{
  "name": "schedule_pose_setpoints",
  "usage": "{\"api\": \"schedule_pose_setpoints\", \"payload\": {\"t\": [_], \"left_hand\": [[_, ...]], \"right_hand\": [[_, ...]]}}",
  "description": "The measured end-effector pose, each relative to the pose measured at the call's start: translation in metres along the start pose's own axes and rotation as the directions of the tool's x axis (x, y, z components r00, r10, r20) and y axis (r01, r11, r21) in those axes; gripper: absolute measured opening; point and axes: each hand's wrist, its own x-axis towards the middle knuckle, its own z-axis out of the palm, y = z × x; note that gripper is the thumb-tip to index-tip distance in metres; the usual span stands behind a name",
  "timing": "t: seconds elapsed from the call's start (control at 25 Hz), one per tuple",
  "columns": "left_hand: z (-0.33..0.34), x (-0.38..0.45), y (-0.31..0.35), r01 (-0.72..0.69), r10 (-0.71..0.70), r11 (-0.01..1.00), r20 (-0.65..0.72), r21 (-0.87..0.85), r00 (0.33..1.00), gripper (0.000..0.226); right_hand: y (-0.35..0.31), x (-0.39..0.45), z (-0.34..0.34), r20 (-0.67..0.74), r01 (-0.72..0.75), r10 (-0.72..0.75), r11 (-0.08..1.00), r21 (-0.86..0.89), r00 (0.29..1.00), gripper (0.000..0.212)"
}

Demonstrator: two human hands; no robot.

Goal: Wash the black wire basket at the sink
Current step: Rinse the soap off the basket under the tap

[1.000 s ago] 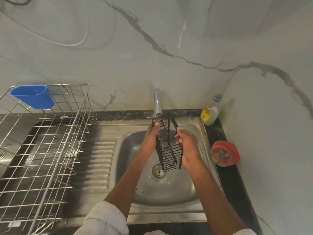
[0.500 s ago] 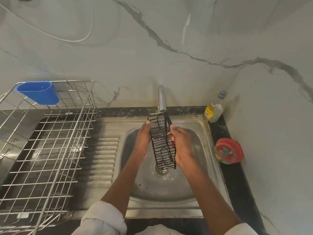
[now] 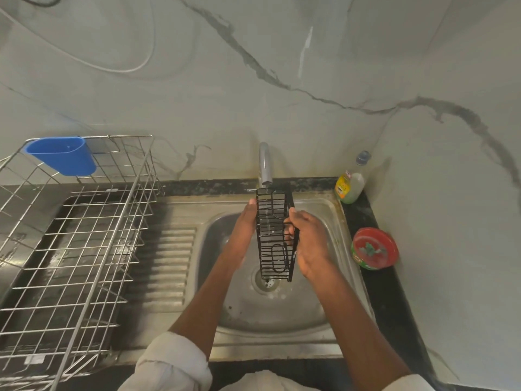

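The black wire basket (image 3: 274,235) stands on end over the steel sink (image 3: 332,303), its top end right under the grey tap (image 3: 265,163), its lower end above the drain (image 3: 266,282). Water runs from the tap through the wires. My right hand (image 3: 308,241) grips the basket's right side, with the thumb on top and the fingers curled through the wires. My left hand (image 3: 245,224) lies against the basket's left edge with its fingers straight.
A steel wire dish rack (image 3: 81,249) with a blue plastic cup (image 3: 63,156) fills the drainboard at the left. A dish soap bottle (image 3: 351,183) and a red-lidded tub (image 3: 373,248) stand on the dark counter at the right, by the marble wall.
The basket has turned about its long axis, so its flat grid side now faces me, and it has shifted a little under the tap. Both hands stayed on it.
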Motion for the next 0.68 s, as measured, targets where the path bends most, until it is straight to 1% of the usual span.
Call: {"api": "schedule_pose_setpoints", "payload": {"t": [0.12, 0.2, 0.28, 0.32, 0.4, 0.44, 0.52, 0.6, 0.68], "left_hand": [[-0.001, -0.002, 0.002, 0.028, -0.028, 1.000, 0.036, -0.013, 0.999, 0.059], [-0.006, -0.006, 0.003, 0.025, -0.026, 1.000, 0.070, 0.013, 0.997, 0.051], [-0.016, -0.008, 0.001, -0.019, 0.010, 0.998, 0.130, 0.063, 0.991, 0.040], [-0.022, -0.008, -0.001, -0.047, 0.034, 0.996, 0.156, 0.077, 0.987, 0.048], [-0.034, -0.008, -0.013, -0.093, 0.060, 0.981, 0.190, 0.170, 0.980, 0.078], [-0.038, -0.007, -0.019, -0.118, 0.073, 0.964, 0.190, 0.238, 0.979, 0.092], [-0.043, -0.007, -0.030, -0.157, 0.110, 0.933, 0.159, 0.323, 0.981, 0.113], [-0.042, -0.009, -0.032, -0.182, 0.160, 0.910, 0.089, 0.373, 0.983, 0.122], [-0.037, -0.009, -0.031, -0.187, 0.211, 0.872, -0.002, 0.452, 0.978, 0.129]], "right_hand": [[-0.002, 0.001, -0.002, -0.018, 0.008, -0.008, 1.000, -0.003, 1.000, 0.019], [-0.001, 0.003, 0.000, -0.045, 0.000, 0.001, 1.000, 0.011, 0.999, 0.018], [0.002, 0.005, 0.006, -0.060, -0.022, 0.022, 1.000, 0.007, 0.998, 0.017], [0.003, 0.005, 0.011, -0.056, -0.041, 0.041, 0.999, -0.002, 0.998, 0.016], [0.006, 0.006, 0.021, -0.031, -0.090, 0.089, 0.995, -0.046, 0.996, 0.014], [0.007, 0.008, 0.025, -0.019, -0.113, 0.111, 0.990, -0.088, 0.994, 0.017], [0.006, 0.010, 0.028, 0.032, -0.155, 0.163, 0.972, -0.175, 0.986, 0.025], [0.004, 0.013, 0.027, 0.082, -0.186, 0.207, 0.960, -0.209, 0.975, 0.026], [0.002, 0.016, 0.023, 0.085, -0.209, 0.230, 0.956, -0.205, 0.969, 0.028]]}}
